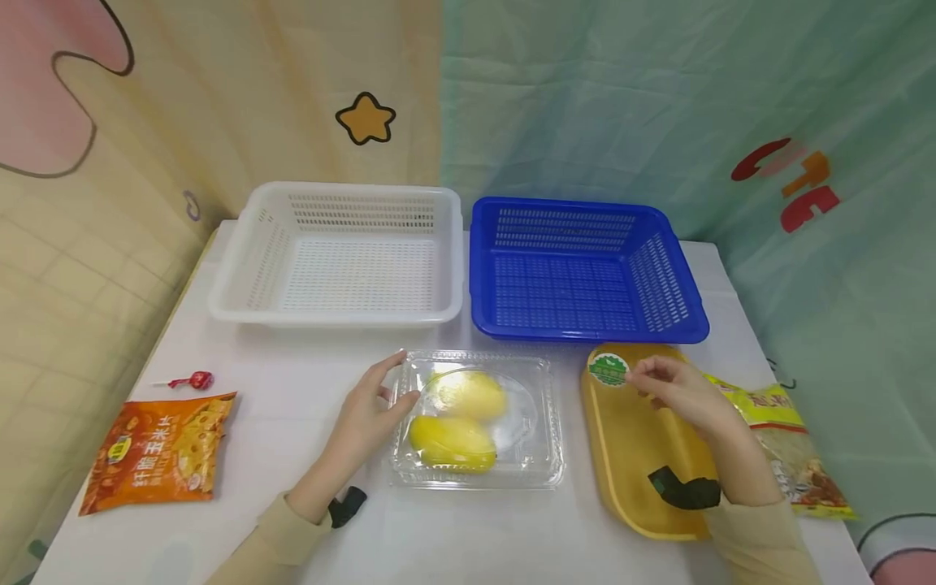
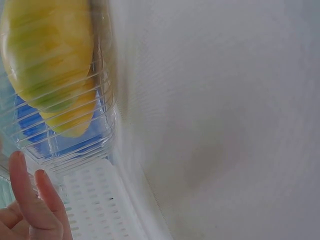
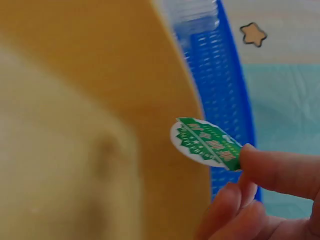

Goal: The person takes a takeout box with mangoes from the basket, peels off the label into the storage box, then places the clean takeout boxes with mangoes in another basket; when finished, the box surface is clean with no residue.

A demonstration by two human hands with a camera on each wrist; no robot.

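Observation:
A clear plastic clamshell box (image 1: 522,439), its lid down, holds two yellow mangoes (image 1: 453,443) and sits at the middle of the table. My left hand (image 1: 369,410) rests along the box's left side, thumb at the lid's edge. In the left wrist view, extended fingers (image 2: 27,195) touch the ribbed corner of the box. With thumb and fingertips, my right hand (image 1: 676,390) pinches a round green-and-white sticker (image 3: 202,142) by its edge. This hand is over the far end of a yellow plastic tray (image 1: 636,463).
A white basket (image 1: 351,317) and a blue basket (image 1: 585,335) stand side by side at the back. At left lie an orange snack bag (image 1: 157,451) and a red-wrapped lollipop (image 1: 199,380). A yellow-and-clear food packet (image 1: 793,447) lies right of the tray, partly behind my right arm.

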